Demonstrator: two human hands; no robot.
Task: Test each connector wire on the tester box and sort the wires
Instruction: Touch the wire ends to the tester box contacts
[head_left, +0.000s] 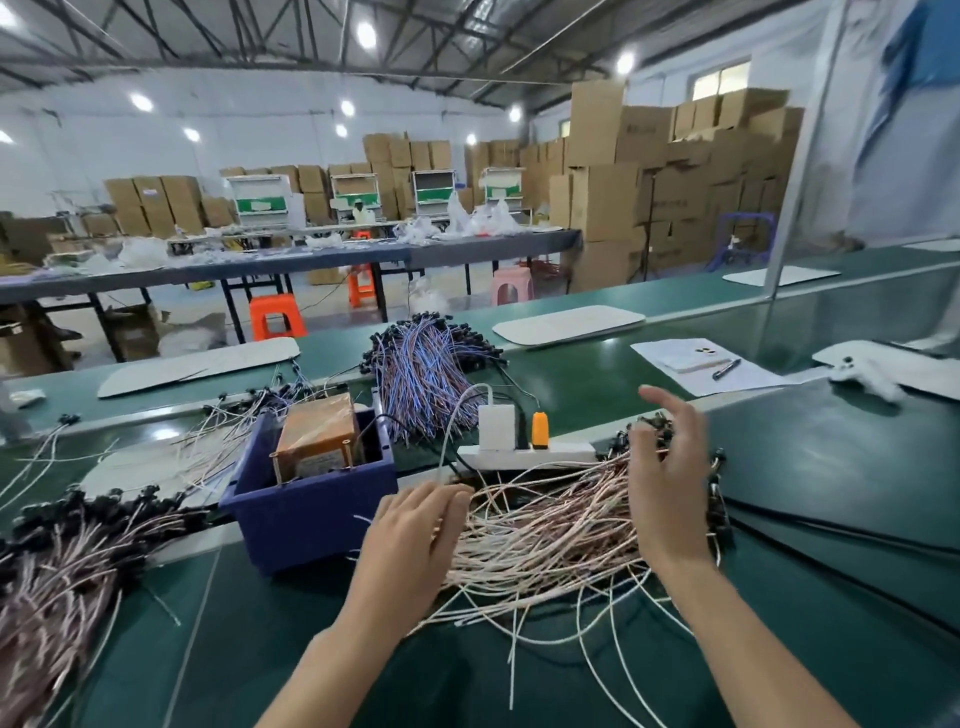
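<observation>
Wires with black connectors (545, 530) lie in a loose pinkish-white heap on the near middle of the green table (831, 519), their connector ends bunched at the right. The left hand (410, 535) rests palm down on the left edge of this heap, fingers straight and close together, gripping nothing. The right hand (670, 478) is over the right end of the heap, among the connectors, with fingers spread and only slightly bent and the thumb lifted; it touches the wires but does not close on any.

Just left of the left hand stands a blue bin (311, 514) holding the orange-brown tester box (317, 436). Beyond the heap lies a white power strip (530, 456) carrying a white adapter (496, 426) and an orange plug (540, 428). Farther back sits a bundle of blue and purple wires (431, 364). A second pile of pinkish wires (67, 566) fills the near left. At the far right a pen (725, 369) lies on a sheet of paper (748, 376).
</observation>
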